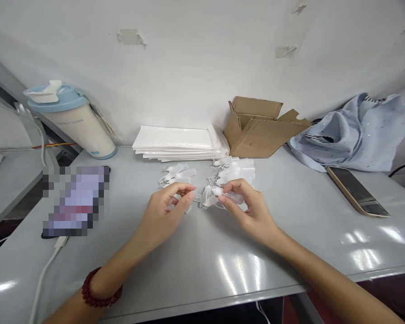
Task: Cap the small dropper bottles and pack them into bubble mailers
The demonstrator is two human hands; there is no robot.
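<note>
My right hand pinches a small translucent plastic bottle between thumb and fingertips. A white cap-like end with thin loops points left from its grip. Just left of it, my left hand has thumb and index tip nearly together; whatever lies between them is too small to make out. A pile of similar bottles lies behind my right hand, with thin white loops among them. Another few bottles rest behind my left hand, partly hidden by its fingers.
White padded envelopes are stacked against the wall, beside an open cardboard box. A tumbler and a pixelated phone on a cable stand left. At right lie a blue cloth bag and another phone.
</note>
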